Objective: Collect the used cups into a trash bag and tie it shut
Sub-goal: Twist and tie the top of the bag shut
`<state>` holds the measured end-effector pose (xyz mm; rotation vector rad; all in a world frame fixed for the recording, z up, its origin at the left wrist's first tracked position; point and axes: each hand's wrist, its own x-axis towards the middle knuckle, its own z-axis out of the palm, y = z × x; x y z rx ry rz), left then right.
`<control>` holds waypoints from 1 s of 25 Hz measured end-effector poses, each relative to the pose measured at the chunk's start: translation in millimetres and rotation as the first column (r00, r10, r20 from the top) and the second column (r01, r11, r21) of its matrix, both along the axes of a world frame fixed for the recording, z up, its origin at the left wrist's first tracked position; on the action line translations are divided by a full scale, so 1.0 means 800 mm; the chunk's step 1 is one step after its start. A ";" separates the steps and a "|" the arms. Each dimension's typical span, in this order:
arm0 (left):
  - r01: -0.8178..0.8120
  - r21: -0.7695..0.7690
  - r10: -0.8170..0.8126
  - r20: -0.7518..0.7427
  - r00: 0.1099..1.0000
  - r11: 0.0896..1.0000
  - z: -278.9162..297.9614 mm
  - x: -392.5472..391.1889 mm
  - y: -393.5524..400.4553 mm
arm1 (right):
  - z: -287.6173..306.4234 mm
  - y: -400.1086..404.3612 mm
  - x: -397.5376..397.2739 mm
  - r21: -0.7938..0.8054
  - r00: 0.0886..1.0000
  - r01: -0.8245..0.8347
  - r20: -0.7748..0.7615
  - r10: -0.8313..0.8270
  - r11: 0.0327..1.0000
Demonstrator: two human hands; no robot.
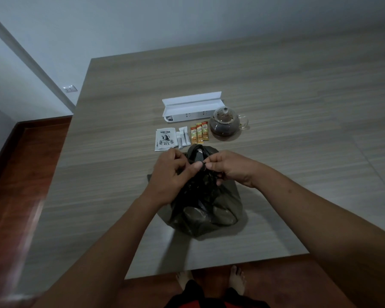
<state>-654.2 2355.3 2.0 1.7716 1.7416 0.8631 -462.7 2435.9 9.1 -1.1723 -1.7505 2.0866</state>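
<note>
A dark, half-transparent trash bag (pixel 206 210) stands on the table in front of me, bulging with rounded cup shapes that show dimly through the plastic. Its top is gathered into two dark handle strips. My left hand (pixel 171 174) pinches one strip at the bag's neck. My right hand (pixel 229 166) pinches the other strip between thumb and fingers, close beside the left thumb. A loop of the bag's handle (pixel 197 152) stands up just behind my fingers. No loose cups are in sight on the table.
Beyond the bag lie a white tea sachet (pixel 165 140), small white sticks (pixel 183 137), three orange sachets (pixel 200 133), a glass teapot of dark tea (pixel 226 125) and an open white box (pixel 191 108). The wooden table (pixel 298 152) ends near my bare feet (pixel 237 280).
</note>
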 end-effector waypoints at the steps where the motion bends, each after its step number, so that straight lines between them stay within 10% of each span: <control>1: -0.004 -0.004 0.003 -0.133 0.991 1.000 -0.001 0.003 0.003 | -0.001 0.000 -0.001 0.015 1.000 -0.003 0.005 0.003 1.000; 8: 0.139 0.073 -0.107 -0.336 0.936 0.988 -0.004 -0.008 -0.003 | 0.002 0.008 0.012 0.268 0.989 -0.068 0.142 0.031 0.961; 11: 0.190 -0.016 -0.181 -0.394 0.901 0.982 -0.020 -0.027 -0.021 | -0.005 0.022 0.032 0.602 0.884 -0.382 0.460 0.086 0.701; 18: 0.142 -0.053 -0.152 -0.406 0.901 0.988 -0.050 -0.033 -0.047 | -0.049 0.008 0.049 0.646 0.831 -0.440 0.556 0.010 0.623; 22: 0.087 -0.159 -0.070 0.108 0.992 0.983 -0.025 -0.020 -0.053 | -0.041 -0.005 0.048 0.645 0.873 -0.300 0.483 -0.071 0.703; 25: 0.069 -0.245 0.047 0.441 0.896 0.967 0.003 0.017 -0.055 | -0.018 -0.039 0.043 0.540 0.946 0.109 0.201 -0.254 0.834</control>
